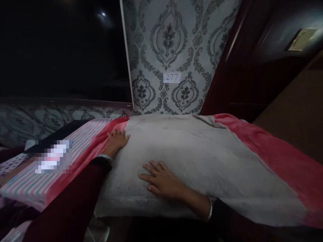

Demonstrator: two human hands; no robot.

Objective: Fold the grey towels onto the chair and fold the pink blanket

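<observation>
A grey towel-like cloth (196, 158) lies spread flat over a pink blanket (275, 158). My left hand (116, 140) rests at the cloth's left edge, where grey meets pink, fingers stretched out. My right hand (158, 178) lies palm down on the near part of the grey cloth with its fingers spread flat. Both wrists wear a silver bangle and dark red sleeves cover both arms. Neither hand holds anything.
A pink-and-grey striped cloth (32, 181) lies at the left. Patterned grey wallpaper (169, 43) with a paper tag reading 277 (172, 77) stands behind. Dark wooden furniture (252, 67) rises at the right, and a black area fills the upper left.
</observation>
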